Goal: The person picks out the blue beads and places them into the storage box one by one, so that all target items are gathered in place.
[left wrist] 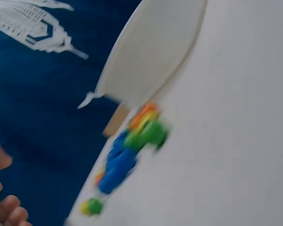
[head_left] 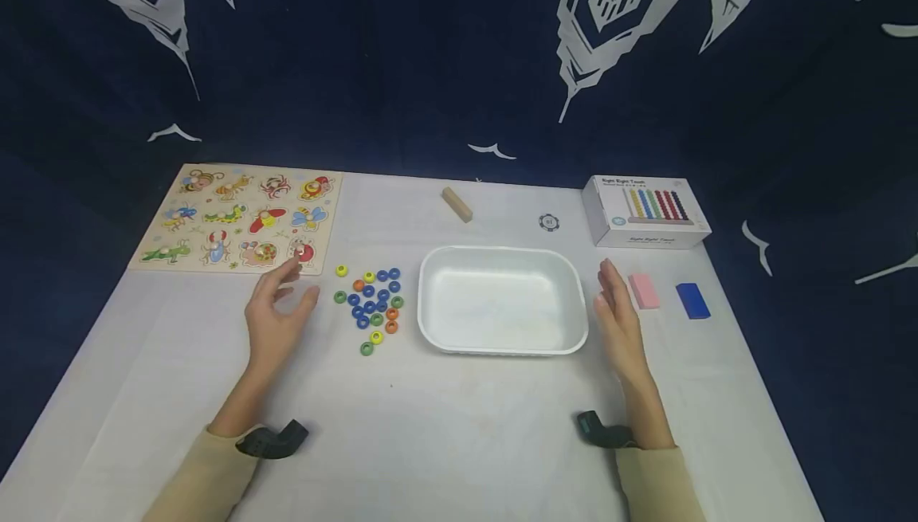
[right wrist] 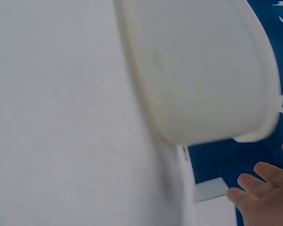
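My left hand is held with relaxed fingers between the insect puzzle board and a loose cluster of beads. The blue beads are mixed with green, yellow and orange ones; in the left wrist view they look blurred. To the right of a white tray, my right hand is turned on edge with its fingers straight, near the tray's right rim. Neither hand holds anything. The tray's inside is bare. In the right wrist view the fingers of the right hand spread beside the tray.
Behind the tray lie a small wooden block and a round chip. A white printed box stands at the back right. A pink block and a blue block lie right of the right hand.
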Motion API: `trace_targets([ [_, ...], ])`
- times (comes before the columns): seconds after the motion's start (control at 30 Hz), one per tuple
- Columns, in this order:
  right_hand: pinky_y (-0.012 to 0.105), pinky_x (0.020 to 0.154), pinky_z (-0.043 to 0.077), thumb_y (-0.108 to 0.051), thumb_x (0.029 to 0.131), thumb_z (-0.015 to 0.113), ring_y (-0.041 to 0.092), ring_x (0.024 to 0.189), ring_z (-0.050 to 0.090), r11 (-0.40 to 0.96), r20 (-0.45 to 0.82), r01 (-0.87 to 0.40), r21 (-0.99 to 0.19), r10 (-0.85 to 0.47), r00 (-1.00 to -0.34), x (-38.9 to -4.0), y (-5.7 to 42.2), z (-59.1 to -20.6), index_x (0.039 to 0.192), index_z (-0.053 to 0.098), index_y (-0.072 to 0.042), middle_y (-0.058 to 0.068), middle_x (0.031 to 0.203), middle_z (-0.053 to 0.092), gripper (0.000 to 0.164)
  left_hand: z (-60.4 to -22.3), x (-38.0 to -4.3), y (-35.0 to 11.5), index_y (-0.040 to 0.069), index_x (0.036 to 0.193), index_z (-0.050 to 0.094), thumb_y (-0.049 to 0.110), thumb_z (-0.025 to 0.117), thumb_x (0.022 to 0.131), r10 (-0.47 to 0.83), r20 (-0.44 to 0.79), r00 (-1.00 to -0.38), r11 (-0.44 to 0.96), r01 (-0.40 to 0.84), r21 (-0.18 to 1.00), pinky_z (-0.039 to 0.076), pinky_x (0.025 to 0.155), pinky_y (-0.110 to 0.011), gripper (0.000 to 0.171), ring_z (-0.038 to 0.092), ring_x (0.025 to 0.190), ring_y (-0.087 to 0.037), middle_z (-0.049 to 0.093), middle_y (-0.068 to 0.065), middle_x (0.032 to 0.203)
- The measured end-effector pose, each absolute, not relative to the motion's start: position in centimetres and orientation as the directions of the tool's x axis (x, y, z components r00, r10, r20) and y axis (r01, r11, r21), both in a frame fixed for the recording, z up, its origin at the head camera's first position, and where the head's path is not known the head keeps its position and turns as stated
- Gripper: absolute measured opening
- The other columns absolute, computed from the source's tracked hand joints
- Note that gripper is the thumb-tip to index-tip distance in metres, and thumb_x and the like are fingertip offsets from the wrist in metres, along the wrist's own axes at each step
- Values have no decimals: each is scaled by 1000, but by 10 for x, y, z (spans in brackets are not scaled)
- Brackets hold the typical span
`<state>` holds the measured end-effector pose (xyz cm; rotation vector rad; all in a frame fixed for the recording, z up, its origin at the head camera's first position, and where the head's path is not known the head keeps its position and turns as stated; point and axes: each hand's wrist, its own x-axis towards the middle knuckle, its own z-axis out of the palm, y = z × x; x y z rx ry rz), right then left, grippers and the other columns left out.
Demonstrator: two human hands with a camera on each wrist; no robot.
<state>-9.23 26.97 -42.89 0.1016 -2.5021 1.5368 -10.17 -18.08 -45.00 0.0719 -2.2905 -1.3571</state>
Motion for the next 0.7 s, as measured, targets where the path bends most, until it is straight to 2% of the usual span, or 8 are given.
trace_targets([
  [0.13,14,101,27,-13,94,37,28,130,28,358,182,-141,-923,82,-980,-90,258,-434,140,22,-9,14,142,29,48,-467,-98,-165,6,111,59,3,66,75,-330,278,-902,317,171,933,46,71,-16,36,54,84,-10,58,-7,98],
  [0.27,13,97,31,-24,96,31,25,129,31,258,123,-92,-962,106,-987,-92,258,-452,140,22,-17,14,141,31,46,-483,-95,-156,2,107,59,2,66,75,-296,240,-925,263,162,951,44,65,-11,34,52,77,-7,56,-13,94],
  [0.37,14,96,34,-31,96,29,21,129,32,195,97,-73,-978,117,-988,-95,262,-465,140,24,-22,11,140,32,45,-490,-94,-153,2,106,60,4,68,73,-268,249,-931,271,175,947,44,65,-12,34,52,77,-10,56,-13,94],
  [0.53,17,97,35,-33,96,27,21,128,34,210,92,-68,-975,108,-990,-97,263,-471,138,27,-24,6,139,35,43,-495,-93,-154,4,102,63,7,72,71,-231,285,-930,343,197,918,43,65,-13,33,51,76,-13,58,-8,91],
  [0.7,24,102,30,-26,97,26,24,131,27,262,96,-72,-962,82,-992,-92,257,-461,139,27,-16,6,143,29,43,-500,-92,-154,10,96,65,14,75,68,-136,301,-944,454,211,866,40,66,-14,30,50,76,-9,58,1,87],
])
